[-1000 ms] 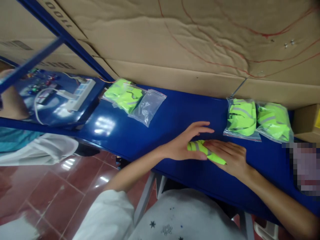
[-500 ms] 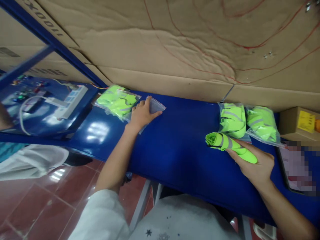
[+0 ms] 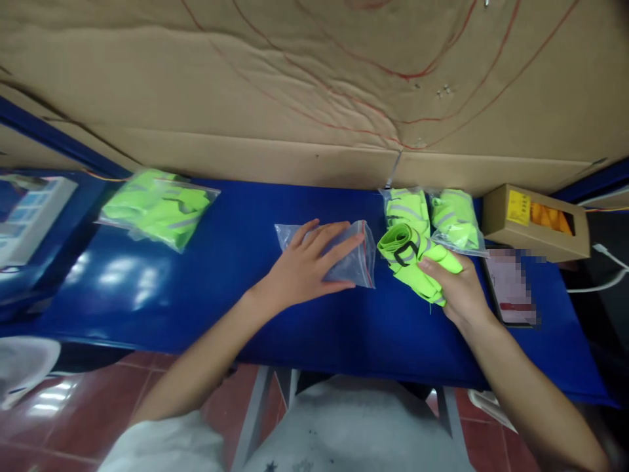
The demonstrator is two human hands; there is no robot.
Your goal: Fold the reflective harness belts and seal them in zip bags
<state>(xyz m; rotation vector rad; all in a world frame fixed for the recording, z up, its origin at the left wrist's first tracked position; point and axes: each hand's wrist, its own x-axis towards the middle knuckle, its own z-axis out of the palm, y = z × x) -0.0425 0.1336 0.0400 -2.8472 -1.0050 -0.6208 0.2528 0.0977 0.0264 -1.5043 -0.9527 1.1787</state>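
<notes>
My left hand (image 3: 304, 269) lies over a clear zip bag (image 3: 361, 262) with a red strip along its mouth. Its fingers are spread, and the bag looks flat with nothing in it. A rolled neon-yellow reflective vest (image 3: 413, 259) with grey bands and a dark strap is gripped in my right hand (image 3: 464, 292), its coiled end pointing at the bag's mouth. Just behind the roll sit one bagged vest (image 3: 405, 203) and another bagged vest (image 3: 455, 219). More neon-yellow vests in clear bags (image 3: 157, 206) lie on the left of the blue table (image 3: 206, 308).
A cardboard box (image 3: 511, 223) with a yellow label and orange contents stands at the right. In front of it lies a phone (image 3: 511, 288). A white power strip (image 3: 39, 219) is at the far left. Cardboard sheeting (image 3: 275, 151) walls off the table's back.
My left hand has brought the zip bag rightward, away from the bagged vests on the left. The rolled vest in my right hand is now turned and close to the bag. The view has shifted right.
</notes>
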